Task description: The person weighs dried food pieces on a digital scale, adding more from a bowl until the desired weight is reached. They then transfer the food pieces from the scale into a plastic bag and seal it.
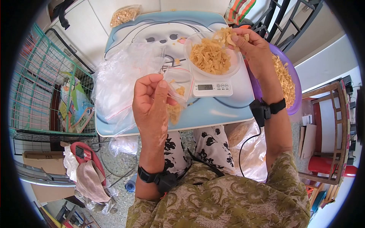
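Note:
My left hand (pixel 152 100) pinches the edge of a small clear zip bag (pixel 184 81), which has a few yellowish dried flakes inside near its bottom. My right hand (pixel 251 47) is closed on a bunch of dried flakes (pixel 227 37) above the right rim of a clear round bowl (pixel 193 67). A heap of the same curled flakes (pixel 211 56) fills much of the bowl. Under the bowl is a white kitchen scale (pixel 224 90) with a lit display; its digits are hard to read. The flakes' exact kind cannot be told.
A pile of clear plastic bags (pixel 121 72) lies on the left of the blue table (pixel 232 110). A purple basin (pixel 295 81) of flakes stands to the right. A filled bag (pixel 124 16) sits at the back edge. A green wire cage (pixel 32 87) is at far left.

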Demonstrator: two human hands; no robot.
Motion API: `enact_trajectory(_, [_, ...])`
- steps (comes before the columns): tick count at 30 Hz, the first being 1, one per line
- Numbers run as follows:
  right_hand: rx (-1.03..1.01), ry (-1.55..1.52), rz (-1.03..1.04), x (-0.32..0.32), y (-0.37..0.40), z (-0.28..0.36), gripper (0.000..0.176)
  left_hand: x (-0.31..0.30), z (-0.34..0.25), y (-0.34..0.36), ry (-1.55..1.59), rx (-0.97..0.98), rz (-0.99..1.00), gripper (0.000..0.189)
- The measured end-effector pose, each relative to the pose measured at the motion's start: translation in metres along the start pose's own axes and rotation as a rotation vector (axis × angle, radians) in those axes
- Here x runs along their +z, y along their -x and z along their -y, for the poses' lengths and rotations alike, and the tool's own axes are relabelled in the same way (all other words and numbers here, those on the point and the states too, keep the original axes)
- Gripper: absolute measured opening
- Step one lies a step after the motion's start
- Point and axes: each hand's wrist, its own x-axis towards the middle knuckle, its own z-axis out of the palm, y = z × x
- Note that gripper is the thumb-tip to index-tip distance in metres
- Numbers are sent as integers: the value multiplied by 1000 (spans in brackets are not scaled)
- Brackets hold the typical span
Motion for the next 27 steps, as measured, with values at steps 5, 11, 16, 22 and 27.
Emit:
enact_trajectory(5, [47,-227,-1,-6,-5,-2,21,1,0,0,-9,-14,-15,19])
enact_trajectory(11, [71,-301,-20,-1,1,-1,23,2,0,0,-27,-25,-41,18])
enact_trajectory(16, [28,-225,-59,10,20,4,22,4,-3,6,-30,-35,-45,20])
enact_trajectory(22, [-167,234,-96,59,64,21,18,5,-2,6,-8,-36,-43,23])
enact_trajectory(27, [-682,589,93,83,77,-1,26,4,0,1,-5,-17,-18,22])
